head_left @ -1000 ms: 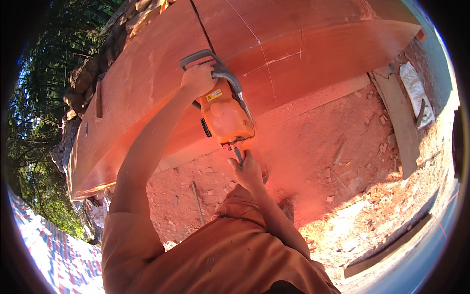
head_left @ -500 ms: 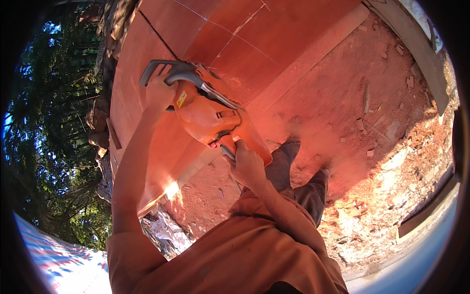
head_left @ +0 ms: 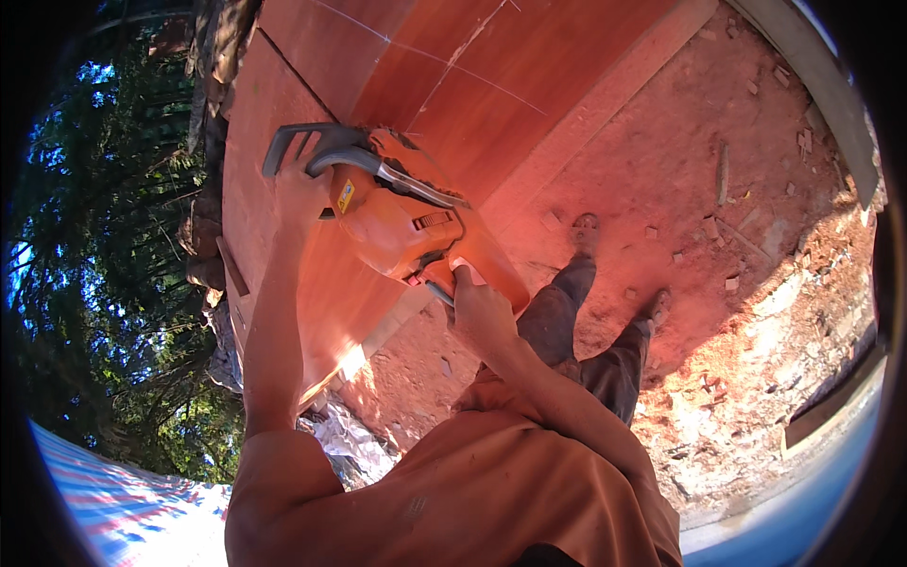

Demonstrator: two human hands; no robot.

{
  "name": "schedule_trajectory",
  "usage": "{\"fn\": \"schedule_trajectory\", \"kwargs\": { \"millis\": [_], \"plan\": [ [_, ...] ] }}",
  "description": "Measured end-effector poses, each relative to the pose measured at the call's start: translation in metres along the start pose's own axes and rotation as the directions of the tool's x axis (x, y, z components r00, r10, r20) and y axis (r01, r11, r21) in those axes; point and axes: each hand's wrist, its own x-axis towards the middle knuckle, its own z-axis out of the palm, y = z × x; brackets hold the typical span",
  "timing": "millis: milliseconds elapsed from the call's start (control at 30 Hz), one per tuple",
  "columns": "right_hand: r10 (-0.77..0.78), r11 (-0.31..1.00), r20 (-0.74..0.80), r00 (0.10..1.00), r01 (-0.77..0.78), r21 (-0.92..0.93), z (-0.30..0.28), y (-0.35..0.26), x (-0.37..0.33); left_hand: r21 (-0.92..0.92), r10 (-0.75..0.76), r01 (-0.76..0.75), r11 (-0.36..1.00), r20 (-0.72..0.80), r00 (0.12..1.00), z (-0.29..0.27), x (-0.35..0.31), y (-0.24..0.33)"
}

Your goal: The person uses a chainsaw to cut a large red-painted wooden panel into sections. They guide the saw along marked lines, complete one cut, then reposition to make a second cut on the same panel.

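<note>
An orange chainsaw [head_left: 387, 227] lies over a broad reddish wooden slab [head_left: 491, 123], its body tilted toward me. My left hand [head_left: 304, 194] is wrapped round the dark front handle. The rear handle is gripped by my right hand [head_left: 480, 307], thumb laid across its top. Against the slab, the bar and chain are mostly hidden behind the saw's body. Sawdust is heaped beside the saw's far side. A dark straight cut [head_left: 295, 74] runs across the slab to the saw, and pale marking lines [head_left: 452, 64] cross the surface beyond it.
Sawdust and wood chips cover the ground [head_left: 661, 217] on the right, around my feet [head_left: 586, 231]. A long board [head_left: 812, 85] edges the far right. Stacked logs [head_left: 203, 227] and trees stand left; a striped sheet [head_left: 132, 501] is at lower left.
The view has shifted slightly, and the dust haze around my feet has thinned so my shoes show more plainly. Both hands keep their hold on the chainsaw.
</note>
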Motion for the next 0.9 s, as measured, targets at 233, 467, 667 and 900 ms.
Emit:
{"fn": "schedule_trajectory", "kwargs": {
  "millis": [233, 467, 667, 900],
  "plan": [
    [0.005, 1.0, -0.017, 1.0, -0.005, -0.005, -0.006, 0.001, -0.008, 0.006, 0.045, -0.045, 0.999, -0.032, 0.998, -0.001, -0.011, 0.008],
    [0.034, 0.999, 0.01, 0.999, -0.035, 0.039, -0.034, 0.031, -0.112, 0.003, -0.044, 0.044, 0.999, 0.04, 0.998, 0.004, -0.109, 0.067],
    [0.063, 0.997, -0.004, 0.998, -0.062, 0.045, -0.031, 0.037, -0.123, -0.005, 0.089, -0.09, 0.996, -0.099, 0.991, 0.002, -0.112, 0.077],
    [0.039, 0.999, -0.063, 0.997, -0.038, 0.016, -0.031, 0.035, -0.106, 0.009, 0.083, -0.083, 0.997, -0.1, 0.992, 0.013, -0.098, 0.065]
  ]
}}
